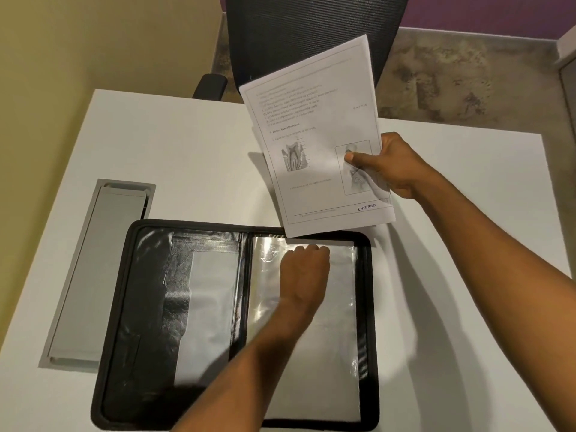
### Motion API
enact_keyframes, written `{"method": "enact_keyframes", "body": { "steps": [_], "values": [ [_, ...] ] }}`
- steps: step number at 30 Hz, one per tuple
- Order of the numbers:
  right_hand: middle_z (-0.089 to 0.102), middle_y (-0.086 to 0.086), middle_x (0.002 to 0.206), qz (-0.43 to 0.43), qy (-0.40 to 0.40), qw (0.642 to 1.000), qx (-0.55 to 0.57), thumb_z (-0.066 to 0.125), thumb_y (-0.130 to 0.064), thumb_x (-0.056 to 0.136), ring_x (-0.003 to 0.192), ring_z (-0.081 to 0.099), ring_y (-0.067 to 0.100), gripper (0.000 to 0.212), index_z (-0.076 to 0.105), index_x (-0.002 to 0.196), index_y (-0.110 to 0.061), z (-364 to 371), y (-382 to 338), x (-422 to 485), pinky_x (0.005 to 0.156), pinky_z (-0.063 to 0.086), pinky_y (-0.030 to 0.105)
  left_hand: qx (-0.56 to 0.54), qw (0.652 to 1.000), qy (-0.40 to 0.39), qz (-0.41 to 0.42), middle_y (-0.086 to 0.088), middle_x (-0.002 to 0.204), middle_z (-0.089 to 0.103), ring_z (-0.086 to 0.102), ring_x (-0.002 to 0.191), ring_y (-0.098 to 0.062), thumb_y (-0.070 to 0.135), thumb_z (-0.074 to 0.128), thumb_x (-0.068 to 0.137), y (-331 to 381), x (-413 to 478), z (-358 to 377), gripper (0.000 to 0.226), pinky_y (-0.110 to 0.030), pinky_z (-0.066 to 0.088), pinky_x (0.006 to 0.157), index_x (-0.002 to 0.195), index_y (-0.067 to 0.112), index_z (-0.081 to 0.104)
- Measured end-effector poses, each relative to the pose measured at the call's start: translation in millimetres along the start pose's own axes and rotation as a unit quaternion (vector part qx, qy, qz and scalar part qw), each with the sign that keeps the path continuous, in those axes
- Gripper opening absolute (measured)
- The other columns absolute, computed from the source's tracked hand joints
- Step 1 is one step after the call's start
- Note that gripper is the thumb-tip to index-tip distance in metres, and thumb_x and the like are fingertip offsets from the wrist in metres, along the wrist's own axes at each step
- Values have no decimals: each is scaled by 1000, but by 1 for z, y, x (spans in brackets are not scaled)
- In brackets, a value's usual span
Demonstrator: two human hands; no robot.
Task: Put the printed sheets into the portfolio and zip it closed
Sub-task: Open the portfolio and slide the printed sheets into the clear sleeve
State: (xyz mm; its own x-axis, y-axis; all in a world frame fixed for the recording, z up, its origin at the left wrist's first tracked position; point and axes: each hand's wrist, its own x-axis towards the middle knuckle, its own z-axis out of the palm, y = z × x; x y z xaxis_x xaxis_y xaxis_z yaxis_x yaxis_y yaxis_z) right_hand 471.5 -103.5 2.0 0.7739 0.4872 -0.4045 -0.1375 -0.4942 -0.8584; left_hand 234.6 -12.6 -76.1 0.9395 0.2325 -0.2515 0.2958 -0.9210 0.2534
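A black zip portfolio [137, 307] lies open flat on the white table [187, 145]. Its left half has dark pockets and its right half holds clear plastic sleeves [336, 332]. My left hand [304, 272] rests on the top of the clear sleeve with the fingers curled at its upper edge; whether they pinch the plastic I cannot tell. My right hand [392, 165] holds the printed sheets [314, 129] by their right edge, thumb on top. The sheets hang tilted in the air just beyond the portfolio's far edge, printed side towards me, with a tooth diagram showing.
A grey metal cable flap [93, 275] is set into the table left of the portfolio. A black mesh office chair [299, 29] stands at the far side of the table. Bare white table lies to the right of the portfolio.
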Motion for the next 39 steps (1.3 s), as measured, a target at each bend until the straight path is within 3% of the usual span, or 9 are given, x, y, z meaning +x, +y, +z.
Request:
{"method": "enact_keyframes", "body": {
  "steps": [7,17,20,24,27,30,33,37,39],
  "values": [
    [78,-3,114,0,-20,999,-27,75,-37,91,102,75,22,33,73,120,-21,15,-7,0,95,61,51,-50,998,8,-37,-1,85,76,70,67,-20,15,79,90,2,-8,9,6,-35,62,64,93,20,79],
    [78,1,112,4,-46,997,-69,74,-35,92,97,75,26,33,72,121,-18,20,-9,-1,92,61,51,-70,996,48,-29,2,86,75,68,68,-20,18,71,97,-1,-9,2,9,-34,61,62,90,21,75],
    [77,3,111,4,-58,996,-75,74,-33,93,97,74,28,33,71,121,-16,27,-6,1,88,61,47,-71,995,59,-37,4,81,73,64,64,-17,18,65,101,1,-6,-1,16,-32,58,60,87,23,73],
    [75,-1,106,9,-72,995,-62,73,-32,94,90,72,21,31,70,121,-16,35,2,9,70,57,29,-79,994,62,-39,3,81,74,64,61,-15,20,61,103,2,-5,-2,21,-28,54,57,86,20,73],
    [76,0,106,19,-82,996,-41,73,-30,93,89,74,19,32,70,122,-14,38,7,18,71,59,28,-83,995,54,-31,2,92,75,69,68,-18,19,58,104,3,-4,1,21,-31,57,60,90,19,73],
    [79,-3,99,16,-95,995,-23,75,-28,92,82,77,18,19,74,110,-20,43,12,27,69,63,27,-99,994,46,-30,1,101,77,73,76,-20,18,61,103,5,-2,2,14,-34,62,68,99,19,74],
    [78,5,107,15,-94,995,-2,76,-28,91,93,76,26,21,75,111,-20,52,20,31,83,65,37,-111,993,43,-22,0,96,78,74,74,-19,16,73,96,8,2,3,6,-33,64,68,100,20,76],
    [82,-5,96,19,-100,991,83,75,-17,93,90,78,15,12,76,104,-21,64,38,30,76,61,22,-105,994,17,-10,2,76,73,69,59,-21,14,82,85,10,7,1,11,-30,55,53,85,21,73],
    [82,-4,100,38,-95,987,120,75,-13,93,93,78,14,16,76,108,-15,66,51,29,84,62,25,-86,996,16,-11,2,71,70,67,56,-21,16,81,86,12,10,2,11,-30,51,52,81,20,72]
  ]
}}
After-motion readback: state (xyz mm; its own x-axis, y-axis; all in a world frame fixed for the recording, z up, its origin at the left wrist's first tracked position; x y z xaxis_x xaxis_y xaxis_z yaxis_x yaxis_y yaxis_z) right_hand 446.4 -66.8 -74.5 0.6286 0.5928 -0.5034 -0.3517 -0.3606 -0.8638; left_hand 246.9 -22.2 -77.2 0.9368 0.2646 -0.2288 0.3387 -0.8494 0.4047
